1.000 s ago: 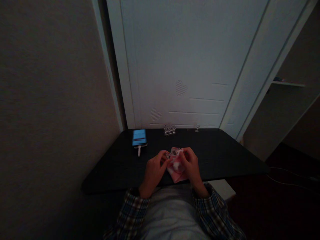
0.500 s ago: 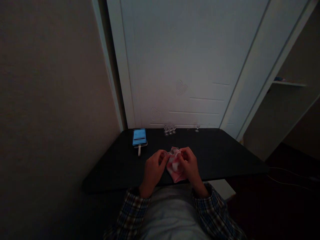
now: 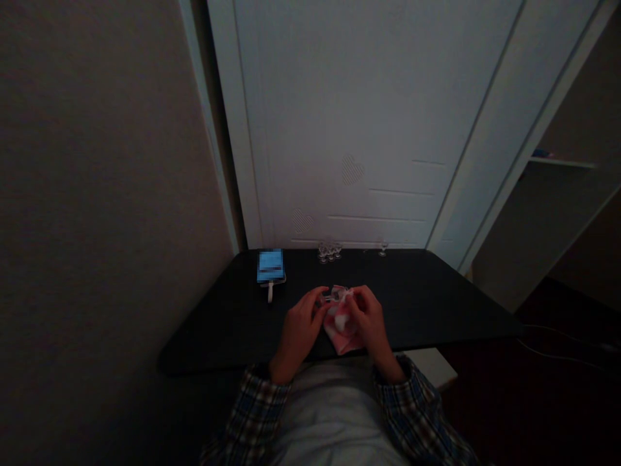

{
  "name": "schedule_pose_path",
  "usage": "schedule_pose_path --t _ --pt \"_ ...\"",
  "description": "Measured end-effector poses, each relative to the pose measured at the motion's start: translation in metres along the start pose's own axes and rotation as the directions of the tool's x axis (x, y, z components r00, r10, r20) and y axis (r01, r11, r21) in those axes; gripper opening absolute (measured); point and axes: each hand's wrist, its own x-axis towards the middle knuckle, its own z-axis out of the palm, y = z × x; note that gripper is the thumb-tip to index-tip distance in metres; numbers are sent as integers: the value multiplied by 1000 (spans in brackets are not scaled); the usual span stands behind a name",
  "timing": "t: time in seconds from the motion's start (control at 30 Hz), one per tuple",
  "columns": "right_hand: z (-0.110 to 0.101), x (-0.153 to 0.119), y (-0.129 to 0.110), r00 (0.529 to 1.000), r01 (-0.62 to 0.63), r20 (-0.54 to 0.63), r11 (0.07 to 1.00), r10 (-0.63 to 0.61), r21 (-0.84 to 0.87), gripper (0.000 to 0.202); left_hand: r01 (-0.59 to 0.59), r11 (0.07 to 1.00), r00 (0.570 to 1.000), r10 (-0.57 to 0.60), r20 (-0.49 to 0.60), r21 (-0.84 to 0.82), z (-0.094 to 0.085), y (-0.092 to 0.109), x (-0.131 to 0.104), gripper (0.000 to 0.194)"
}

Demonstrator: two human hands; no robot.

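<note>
Over the near part of the dark table, my left hand point(image 3: 301, 323) is closed, with thumb and fingertips around a small clear stemmed glass point(image 3: 331, 298). This glass lies sideways between my hands, and its far end is hidden by cloth and fingers. My right hand point(image 3: 369, 316) pinches a pink-and-white cloth point(image 3: 342, 333) against the glass. The rest of the cloth hangs down toward the table's front edge. Several small clear stemmed glasses point(image 3: 330, 252) stand grouped at the back of the table, and a single glass point(image 3: 383, 249) stands apart to their right.
A phone with a lit, blurred screen point(image 3: 270, 266) is on the back left of the black table point(image 3: 417, 298), with a white cable or handle below it. A white panel door point(image 3: 349, 116) rises right behind the table. A wall point(image 3: 116, 194) borders the left side.
My left fingers have opened slightly and shifted a little on the glass, so more of its clear part shows. My right hand and the cloth have barely moved.
</note>
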Motion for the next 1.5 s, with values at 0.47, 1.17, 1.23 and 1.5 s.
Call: schedule_pose_path --t 0.47,1.17,1.23,1.5 --pt "0 -1 -1 1000 13 16 1000 -13 1 15 41 999 999 -42 -32 -35 0 3 0 38" --pt "0 -1 -3 1000 11 5 1000 -11 4 16 48 999 998 -49 -27 -23 0 4 0 35" --pt "0 -1 -3 1000 9 -4 1000 -9 0 16 27 1000 999 -27 -28 -5 0 3 1 35" --pt "0 -1 -1 1000 8 7 1000 -8 1 16 4 1000 999 -3 -34 24 1 -1 0 25"
